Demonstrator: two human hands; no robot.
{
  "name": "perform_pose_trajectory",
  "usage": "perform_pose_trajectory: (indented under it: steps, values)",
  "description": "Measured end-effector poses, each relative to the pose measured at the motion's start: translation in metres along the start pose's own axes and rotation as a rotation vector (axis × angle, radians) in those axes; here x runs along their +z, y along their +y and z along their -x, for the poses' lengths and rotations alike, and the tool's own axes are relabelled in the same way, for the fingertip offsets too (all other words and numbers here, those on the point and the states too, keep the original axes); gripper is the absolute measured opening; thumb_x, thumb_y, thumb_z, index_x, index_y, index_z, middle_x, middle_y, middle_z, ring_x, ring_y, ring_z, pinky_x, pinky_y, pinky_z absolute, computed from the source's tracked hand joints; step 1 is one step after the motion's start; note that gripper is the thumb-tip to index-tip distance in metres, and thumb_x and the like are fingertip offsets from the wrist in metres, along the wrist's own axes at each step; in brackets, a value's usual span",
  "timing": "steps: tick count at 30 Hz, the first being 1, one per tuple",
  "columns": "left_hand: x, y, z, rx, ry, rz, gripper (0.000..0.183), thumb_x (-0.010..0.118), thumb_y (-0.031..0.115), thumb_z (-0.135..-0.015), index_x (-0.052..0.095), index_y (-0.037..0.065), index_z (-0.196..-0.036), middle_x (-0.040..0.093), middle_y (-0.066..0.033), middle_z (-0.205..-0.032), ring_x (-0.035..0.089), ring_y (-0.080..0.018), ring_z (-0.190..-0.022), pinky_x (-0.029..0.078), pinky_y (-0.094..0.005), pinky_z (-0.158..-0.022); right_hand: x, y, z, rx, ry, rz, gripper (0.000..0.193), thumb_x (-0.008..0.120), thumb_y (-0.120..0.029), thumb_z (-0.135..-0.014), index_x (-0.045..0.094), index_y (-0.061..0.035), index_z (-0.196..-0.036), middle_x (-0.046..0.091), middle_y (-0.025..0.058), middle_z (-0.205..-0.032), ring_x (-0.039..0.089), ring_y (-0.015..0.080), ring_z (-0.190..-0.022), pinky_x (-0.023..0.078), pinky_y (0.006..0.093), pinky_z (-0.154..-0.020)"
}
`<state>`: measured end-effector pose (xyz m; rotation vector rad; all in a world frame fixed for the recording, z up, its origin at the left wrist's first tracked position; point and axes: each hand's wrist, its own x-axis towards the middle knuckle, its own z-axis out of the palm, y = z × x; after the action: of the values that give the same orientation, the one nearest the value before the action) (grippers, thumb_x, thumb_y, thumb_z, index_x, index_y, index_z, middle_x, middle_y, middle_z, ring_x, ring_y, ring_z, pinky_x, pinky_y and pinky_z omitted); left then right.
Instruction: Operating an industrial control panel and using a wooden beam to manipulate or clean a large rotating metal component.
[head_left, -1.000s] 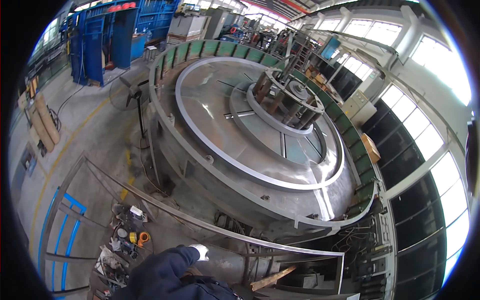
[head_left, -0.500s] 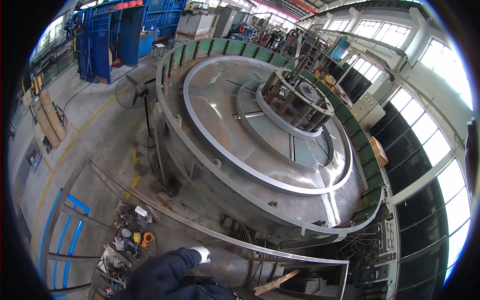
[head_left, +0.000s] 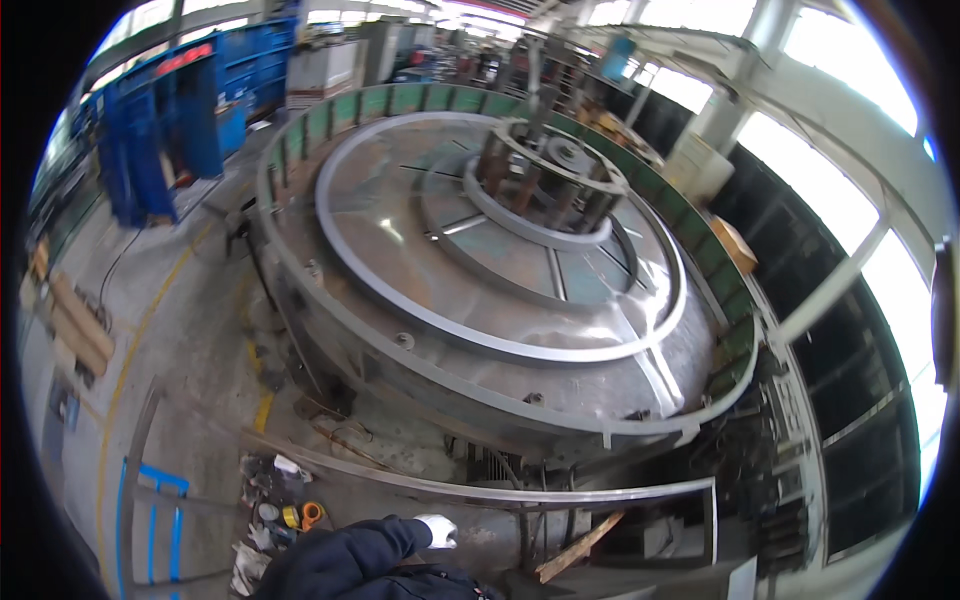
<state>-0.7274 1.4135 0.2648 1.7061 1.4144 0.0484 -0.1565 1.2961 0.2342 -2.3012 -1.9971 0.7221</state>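
Observation:
My left hand [head_left: 438, 531], in a white glove, reaches in from the lower edge at the end of a dark blue sleeve [head_left: 345, 560]. The glove looks compact, but blur hides the fingers and I see nothing sticking out of it. Nearest to it is the grey rail of a metal frame [head_left: 480, 492], just beyond the hand and apart from it. My right hand does not show. Past the rail stands a large round steel structure [head_left: 380, 240] with a green inner wall and a ring of short posts [head_left: 550, 170] on top.
To the left lie a roll of orange tape [head_left: 312, 514], a yellow roll [head_left: 291, 516] and a crumpled pale cloth [head_left: 250, 568]. A wooden strip [head_left: 580, 548] leans inside the frame at right. Blue bars [head_left: 150, 535] stand at lower left, a pedestal fan [head_left: 240, 228] beyond.
The whole view has shifted and tilted; the round structure sits further left and higher. My gloved hand appears further right and lower, along with the rail and tape rolls.

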Motion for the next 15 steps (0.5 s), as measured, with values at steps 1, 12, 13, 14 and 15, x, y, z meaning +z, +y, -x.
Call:
perform_pose_trajectory:
  steps: [1, 12, 13, 14, 15]
  values:
    - [-0.005, 0.010, -0.003, 0.037, -0.029, -0.031, 0.046, 0.066, 0.047, -0.095, 0.077, 0.011, -0.120, 0.077, -0.0187, -0.119, 0.071, -0.0396, -0.113, 0.056, -0.0510, -0.099, 0.002, -0.003, 0.014, 0.008, 0.053, -0.058, 0.048, 0.079, -0.048, -0.092, 0.081, -0.0015, -0.105, 0.080, 0.0227, -0.102, 0.077, 0.0408, -0.096, 0.060, 0.0452, -0.089]
    - [-0.016, 0.115, -0.080, 0.581, -0.044, -0.158, 0.027, 0.074, 0.032, -0.095, 0.080, 0.008, -0.106, 0.079, -0.0150, -0.106, 0.075, -0.0344, -0.102, 0.059, -0.0433, -0.094, -0.060, -0.099, 0.123, 0.523, 0.397, -0.352, 0.035, 0.078, -0.036, -0.091, 0.080, -0.0030, -0.104, 0.078, 0.0221, -0.103, 0.074, 0.0411, -0.101, 0.059, 0.0474, -0.091]
    - [-0.008, 0.135, -0.090, 0.630, -0.053, -0.176, 0.026, 0.074, 0.031, -0.094, 0.080, 0.008, -0.105, 0.079, -0.0152, -0.105, 0.075, -0.0349, -0.100, 0.059, -0.0435, -0.092, -0.056, -0.086, 0.139, 0.577, 0.442, -0.380, 0.034, 0.078, -0.035, -0.091, 0.080, -0.0033, -0.104, 0.078, 0.0215, -0.102, 0.074, 0.0405, -0.101, 0.059, 0.0470, -0.092]
    - [-0.005, 0.158, -0.095, 0.677, -0.066, -0.193, 0.025, 0.075, 0.030, -0.094, 0.079, 0.008, -0.104, 0.079, -0.0155, -0.103, 0.075, -0.0354, -0.098, 0.059, -0.0438, -0.090, -0.058, -0.076, 0.154, 0.614, 0.502, -0.406, 0.036, 0.076, -0.037, -0.092, 0.080, -0.0038, -0.104, 0.078, 0.0214, -0.103, 0.074, 0.0405, -0.101, 0.058, 0.0481, -0.091]
    - [0.000, 0.183, -0.100, 0.719, -0.073, -0.206, 0.023, 0.075, 0.029, -0.094, 0.079, 0.008, -0.104, 0.078, -0.0158, -0.101, 0.075, -0.0359, -0.096, 0.060, -0.0442, -0.088, -0.061, -0.064, 0.167, 0.645, 0.559, -0.427, 0.037, 0.073, -0.039, -0.093, 0.079, -0.0043, -0.103, 0.077, 0.0213, -0.104, 0.073, 0.0404, -0.102, 0.057, 0.0492, -0.091]
